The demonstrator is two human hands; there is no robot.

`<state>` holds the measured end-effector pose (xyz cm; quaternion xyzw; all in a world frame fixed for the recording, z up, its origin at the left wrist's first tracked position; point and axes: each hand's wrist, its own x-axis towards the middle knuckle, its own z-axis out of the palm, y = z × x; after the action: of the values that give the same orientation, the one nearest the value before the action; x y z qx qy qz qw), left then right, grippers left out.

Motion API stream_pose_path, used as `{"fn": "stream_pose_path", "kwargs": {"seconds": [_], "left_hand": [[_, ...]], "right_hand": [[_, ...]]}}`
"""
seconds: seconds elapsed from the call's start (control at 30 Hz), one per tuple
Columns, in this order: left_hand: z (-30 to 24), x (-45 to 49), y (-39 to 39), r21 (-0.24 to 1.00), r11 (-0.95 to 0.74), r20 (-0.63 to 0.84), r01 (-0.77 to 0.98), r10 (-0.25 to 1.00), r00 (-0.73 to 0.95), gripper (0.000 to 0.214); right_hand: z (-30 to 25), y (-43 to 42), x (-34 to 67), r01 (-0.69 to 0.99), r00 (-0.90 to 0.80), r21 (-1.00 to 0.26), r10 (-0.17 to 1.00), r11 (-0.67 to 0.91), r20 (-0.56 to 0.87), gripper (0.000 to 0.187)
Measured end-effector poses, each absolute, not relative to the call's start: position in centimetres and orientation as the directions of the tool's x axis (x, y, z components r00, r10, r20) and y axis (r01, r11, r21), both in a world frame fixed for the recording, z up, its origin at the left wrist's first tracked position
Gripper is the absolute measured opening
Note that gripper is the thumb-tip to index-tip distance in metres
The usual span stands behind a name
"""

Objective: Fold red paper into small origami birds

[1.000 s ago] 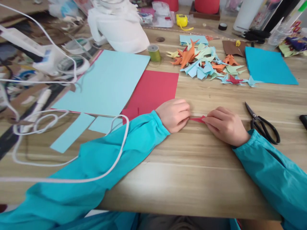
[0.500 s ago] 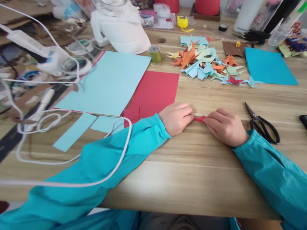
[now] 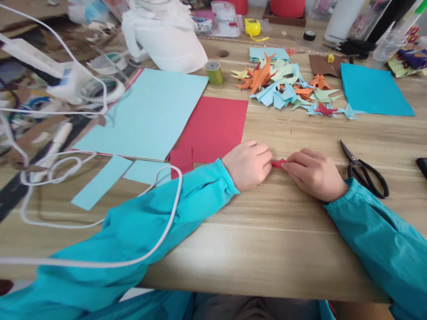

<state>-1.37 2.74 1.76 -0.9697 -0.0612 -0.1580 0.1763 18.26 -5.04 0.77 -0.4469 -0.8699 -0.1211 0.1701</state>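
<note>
A small folded piece of red paper (image 3: 278, 163) lies between my two hands, just above the wooden table. Its left end is pinched by my left hand (image 3: 248, 166), whose fingers curl down and hide part of it. My right hand (image 3: 313, 173) grips the other end between thumb and fingers. Only a short red strip shows in the gap; its full folded shape is hidden. To the left of my left hand are a red sheet (image 3: 216, 124) and a small red rectangle (image 3: 182, 161). Black-handled scissors (image 3: 365, 171) rest beside my right wrist, blades pointing away.
A pile of folded paper figures (image 3: 280, 84) sits at the back, near a blue sheet (image 3: 375, 89). Light blue paper (image 3: 150, 115), a thread spool (image 3: 214, 73) and a yellow tape measure (image 3: 252, 27) lie around. A white cable (image 3: 173, 213) loops over my left sleeve.
Both hands keep their hold on the red paper and have barely moved. The whole view has shifted slightly.
</note>
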Motion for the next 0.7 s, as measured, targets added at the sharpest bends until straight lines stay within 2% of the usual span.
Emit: {"fn": "stream_pose_path", "kwargs": {"seconds": [0.1, 0.27, 0.43, 0.6, 0.7], "left_hand": [[1.5, -1.1, 2.8, -0.300, -0.932, 0.339, 0.205, 0.096, 0.936, 0.032], [1.0, -0.1, 2.4, -0.196, -0.947, 0.347, 0.255, 0.176, 0.921, 0.034], [1.4, 0.5, 2.1, -0.175, -0.957, 0.288, 0.233, 0.176, 0.941, 0.028], [1.7, 0.6, 2.5, -0.179, -0.965, 0.248, 0.192, 0.144, 0.958, 0.027], [1.7, 0.5, 2.7, -0.145, -0.972, 0.238, 0.187, 0.149, 0.960, 0.030]], "right_hand": [[0.7, -4.9, 18.5, 0.817, -0.530, 0.004, 0.747, 0.577, 0.402, 0.020], [0.6, -4.6, 18.7, 0.801, -0.448, -0.199, 0.786, 0.564, 0.425, 0.021], [0.6, -4.2, 18.8, 0.768, -0.390, -0.351, 0.825, 0.536, 0.408, 0.019], [0.9, -4.3, 19.0, 0.759, -0.347, -0.429, 0.861, 0.490, 0.371, 0.016], [1.1, -4.4, 19.1, 0.756, -0.371, -0.407, 0.848, 0.512, 0.378, 0.016]]}}
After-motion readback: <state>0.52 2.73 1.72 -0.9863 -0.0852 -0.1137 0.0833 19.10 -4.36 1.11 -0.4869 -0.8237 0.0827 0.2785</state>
